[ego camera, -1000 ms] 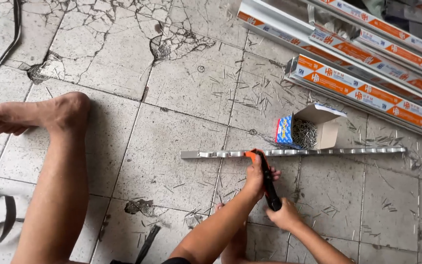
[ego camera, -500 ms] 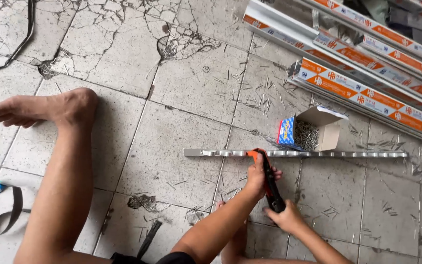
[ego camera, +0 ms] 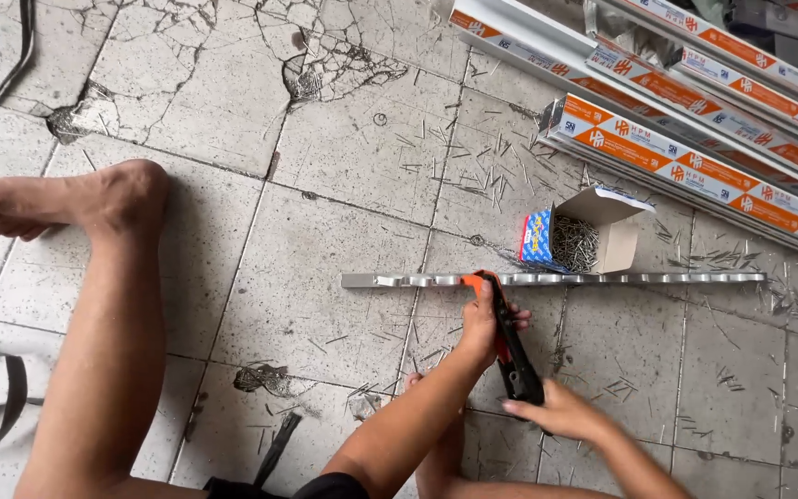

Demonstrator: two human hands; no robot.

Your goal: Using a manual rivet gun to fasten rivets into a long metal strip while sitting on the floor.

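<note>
Little had moved since the earlier frames: both hands stayed on the tool, and only the view drifted slightly, so the metal strip [ego camera: 602, 277] sat a touch lower in the picture. The left hand [ego camera: 484, 319] was wrapped closed around the upper part of the rivet tool [ego camera: 508, 346], near its orange head, which pressed against the strip's near edge. The right hand [ego camera: 561, 411] gripped the ends of the black handles, closed about them. The strip lay flat on the tiled floor [ego camera: 325, 305], running left to right just beyond the left hand, with an open box of rivets [ego camera: 579, 238] just behind it. By my judgement a fastener was being set; the next move called for a firm squeeze of the handles while the head stayed square on the strip.
</note>
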